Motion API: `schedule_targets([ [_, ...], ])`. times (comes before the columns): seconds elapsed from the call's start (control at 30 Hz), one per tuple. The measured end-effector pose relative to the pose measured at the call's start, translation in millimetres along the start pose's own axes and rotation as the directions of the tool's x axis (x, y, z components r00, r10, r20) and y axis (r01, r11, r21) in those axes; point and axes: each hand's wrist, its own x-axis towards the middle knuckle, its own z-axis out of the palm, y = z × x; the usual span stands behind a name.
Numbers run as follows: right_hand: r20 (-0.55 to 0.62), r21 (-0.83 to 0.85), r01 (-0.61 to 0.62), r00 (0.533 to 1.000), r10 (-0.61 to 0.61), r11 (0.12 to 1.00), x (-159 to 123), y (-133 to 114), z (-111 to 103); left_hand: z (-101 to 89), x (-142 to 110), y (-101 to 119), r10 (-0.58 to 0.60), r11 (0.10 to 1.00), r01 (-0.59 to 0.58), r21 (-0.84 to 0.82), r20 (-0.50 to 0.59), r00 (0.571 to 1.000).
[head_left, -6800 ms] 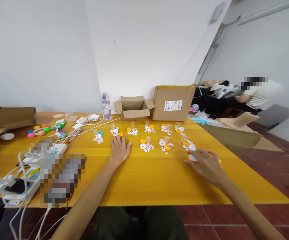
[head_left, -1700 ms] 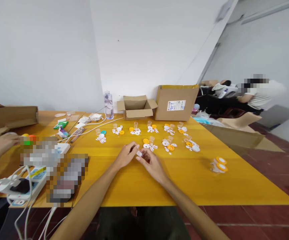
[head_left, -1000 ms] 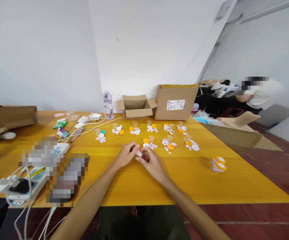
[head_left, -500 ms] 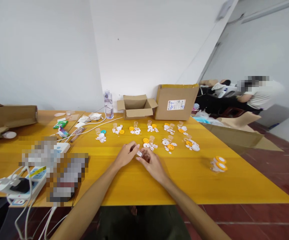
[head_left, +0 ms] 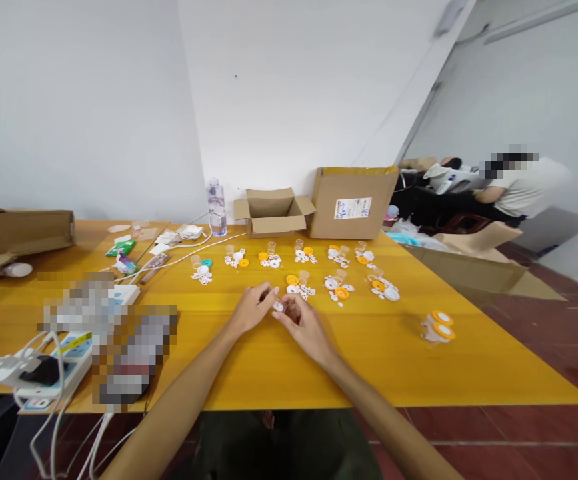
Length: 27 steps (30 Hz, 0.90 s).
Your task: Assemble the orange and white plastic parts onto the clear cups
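My left hand (head_left: 249, 312) and my right hand (head_left: 305, 327) meet just above the yellow table (head_left: 289, 363), fingers pinched together on a small white perforated disc (head_left: 278, 306). Close behind them lie little groups of white and orange plastic parts (head_left: 299, 288) with small clear cups, set out in two rows. At the right stand assembled pieces with orange caps (head_left: 437, 326).
An open cardboard box (head_left: 271, 212), a bigger box (head_left: 351, 203) and a water bottle (head_left: 216, 208) stand at the table's back. A power strip (head_left: 43, 373) with cables and pixelated items lie at the left. A person (head_left: 519, 187) sits at the far right.
Both hands came from the table top to the middle and pinched the small white disc. A stranger's hand at the left edge has gone. Over the last second almost nothing moves.
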Motion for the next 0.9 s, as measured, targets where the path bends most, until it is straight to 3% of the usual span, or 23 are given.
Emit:
schedule_targets([
  [0.37, 0.058, -0.016, -0.014, 0.998, 0.015, 1.0, 0.0, -2.8, -0.8, 0.2, 0.8, -2.1, -0.006, 1.0, 0.006, 0.013, 0.017, 1.0],
  [0.9, 0.034, -0.058, -0.028, 0.999, 0.03, 0.998, -0.4, -2.2, -1.4, 0.7, 1.0, -0.1, -0.018, 1.0, 0.019, 0.021, -0.018, 1.0],
])
